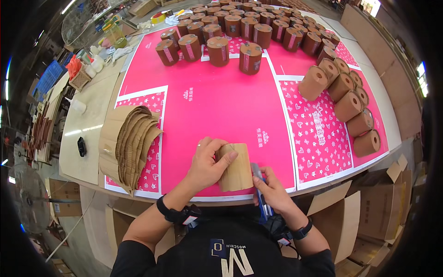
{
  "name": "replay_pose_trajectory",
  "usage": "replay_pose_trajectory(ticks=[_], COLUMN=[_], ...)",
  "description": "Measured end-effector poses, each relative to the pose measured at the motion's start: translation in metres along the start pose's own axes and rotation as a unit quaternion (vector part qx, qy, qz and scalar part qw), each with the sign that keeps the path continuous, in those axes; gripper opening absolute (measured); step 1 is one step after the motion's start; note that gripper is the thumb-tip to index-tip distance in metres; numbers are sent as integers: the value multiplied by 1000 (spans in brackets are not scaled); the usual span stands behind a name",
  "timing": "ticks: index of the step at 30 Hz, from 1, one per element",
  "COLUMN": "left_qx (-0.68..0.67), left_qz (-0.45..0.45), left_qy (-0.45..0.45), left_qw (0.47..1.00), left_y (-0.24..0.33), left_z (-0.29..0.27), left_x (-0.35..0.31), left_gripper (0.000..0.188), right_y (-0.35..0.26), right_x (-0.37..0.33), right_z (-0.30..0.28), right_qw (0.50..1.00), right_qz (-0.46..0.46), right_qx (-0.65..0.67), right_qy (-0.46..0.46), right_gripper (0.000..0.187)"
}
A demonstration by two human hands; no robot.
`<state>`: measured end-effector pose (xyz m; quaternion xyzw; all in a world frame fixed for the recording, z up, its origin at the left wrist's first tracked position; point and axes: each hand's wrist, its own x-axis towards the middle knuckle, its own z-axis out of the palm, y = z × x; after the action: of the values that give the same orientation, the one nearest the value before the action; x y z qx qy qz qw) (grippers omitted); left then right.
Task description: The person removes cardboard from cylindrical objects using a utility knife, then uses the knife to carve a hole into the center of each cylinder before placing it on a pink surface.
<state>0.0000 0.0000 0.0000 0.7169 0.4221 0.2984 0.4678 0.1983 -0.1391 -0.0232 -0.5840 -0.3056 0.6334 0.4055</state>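
Observation:
A tan cylinder (237, 173) with wood-like streaks stands at the table's near edge. Wrapped around its upper left side is my left hand (210, 161), thumb across the front face. My right hand (275, 191) grips a blue and grey plier-like tool (262, 196), whose grey end touches or nearly touches the cylinder's right side; its exact kind is unclear. Left of my hands lies a curved stack of brown paper sheets (138, 145). Along the table's right side lie several brown-wrapped rolls (347, 108) with holes in their ends.
Many dark brown cylinders (218, 51) with pink strips crowd the far part of the pink-sheeted table (217, 111). A small black object (81, 147) and a white bottle (77, 105) lie at left. Open cardboard boxes (344, 221) stand below the right edge, a fan (30, 201) at lower left.

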Motion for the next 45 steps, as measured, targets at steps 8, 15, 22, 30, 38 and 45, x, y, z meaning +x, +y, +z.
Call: replay_pose_trajectory(ticks=[8, 15, 22, 30, 38, 45], left_qx=[-80, -49, -98, -54, -42, -89], left_qz=[-13, -16, -39, -3, -48, -74], left_qy=[4, -96, -149, -107, -153, -147], left_qw=[997, 994, 983, 993, 986, 982], left_y=[-12, 9, 7, 19, 28, 24], left_z=[13, 7, 5, 1, 3, 3], left_x=[-8, -1, -10, -14, -9, -14], left_gripper=[19, 15, 16, 16, 19, 12], right_y=[-23, -16, -4, -30, -28, -31], right_x=[-17, -12, -13, -19, -10, -9], right_z=[-6, 2, -2, -4, -6, -6], right_qw=[981, 997, 994, 976, 954, 944], right_qz=[-109, -60, -96, -117, -164, -196], right_qx=[-150, -48, -59, -184, -245, -259], right_qy=[50, -20, -6, 18, 45, 61], right_gripper=[22, 23, 25, 27, 30, 26])
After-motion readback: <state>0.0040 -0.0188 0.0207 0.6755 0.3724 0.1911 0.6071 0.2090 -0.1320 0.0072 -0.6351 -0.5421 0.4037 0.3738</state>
